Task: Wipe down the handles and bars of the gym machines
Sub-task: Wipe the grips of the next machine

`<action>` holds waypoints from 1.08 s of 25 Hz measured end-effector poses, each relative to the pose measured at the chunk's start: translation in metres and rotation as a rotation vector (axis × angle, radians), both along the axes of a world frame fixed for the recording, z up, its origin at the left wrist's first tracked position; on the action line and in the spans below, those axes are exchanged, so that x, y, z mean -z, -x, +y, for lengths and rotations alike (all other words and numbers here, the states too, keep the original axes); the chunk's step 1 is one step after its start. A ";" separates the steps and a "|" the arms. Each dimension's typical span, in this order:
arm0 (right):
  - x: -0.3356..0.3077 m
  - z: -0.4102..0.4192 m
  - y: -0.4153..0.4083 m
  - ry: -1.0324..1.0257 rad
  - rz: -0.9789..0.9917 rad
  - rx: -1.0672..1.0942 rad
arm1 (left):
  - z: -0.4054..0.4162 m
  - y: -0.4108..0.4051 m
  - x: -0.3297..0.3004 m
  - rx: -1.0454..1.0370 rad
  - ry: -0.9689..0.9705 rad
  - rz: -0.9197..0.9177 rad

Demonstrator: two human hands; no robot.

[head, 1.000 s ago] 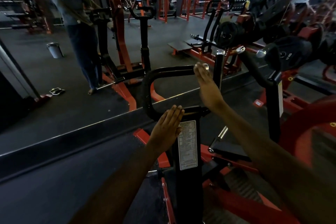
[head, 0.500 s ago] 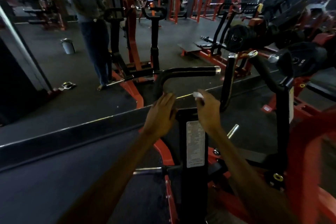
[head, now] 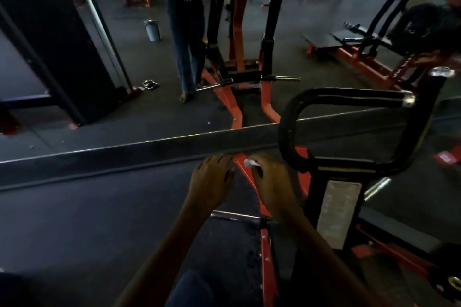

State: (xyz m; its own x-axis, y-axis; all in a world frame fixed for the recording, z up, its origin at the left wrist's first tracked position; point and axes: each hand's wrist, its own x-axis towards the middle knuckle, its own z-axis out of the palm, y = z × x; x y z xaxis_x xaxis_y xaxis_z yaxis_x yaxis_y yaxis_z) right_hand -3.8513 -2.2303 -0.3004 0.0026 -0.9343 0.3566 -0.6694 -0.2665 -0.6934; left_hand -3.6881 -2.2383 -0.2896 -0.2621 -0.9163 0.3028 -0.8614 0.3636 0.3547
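A black padded loop handle (head: 349, 96) with a chrome end cap rises from a black upright post (head: 314, 197) bearing a white label, at the right of the head view. Both my hands hover left of that post, off the handle. My right hand (head: 270, 182) pinches a small white wipe (head: 250, 163) at its fingertips. My left hand (head: 212, 178) is close beside it, fingers loosely bent downward and holding nothing. They float above the machine's orange frame (head: 267, 257).
A wall mirror (head: 124, 107) runs across ahead and reflects a standing person (head: 185, 32), a similar orange and black machine (head: 239, 40) and a small bin (head: 152, 30). A chrome peg (head: 376, 188) and a chrome bar (head: 234, 217) stick out near the post.
Both hands have come off the handle and post and dropped down to the left. My view has tilted down and left, so the handle now sits at the right.
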 end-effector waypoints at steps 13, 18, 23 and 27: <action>0.017 -0.213 -0.084 -0.124 0.164 0.297 | -0.261 -0.096 0.005 0.185 -0.265 -0.183; 0.008 -0.285 -0.084 -0.192 0.227 0.456 | -0.353 -0.086 0.008 0.368 -0.255 -0.191; 0.014 -0.346 -0.053 -0.188 0.238 0.652 | -0.443 -0.044 0.011 0.547 -0.199 -0.245; 0.021 -0.402 -0.015 -0.172 0.173 0.789 | -0.520 0.012 0.012 0.717 -0.167 -0.344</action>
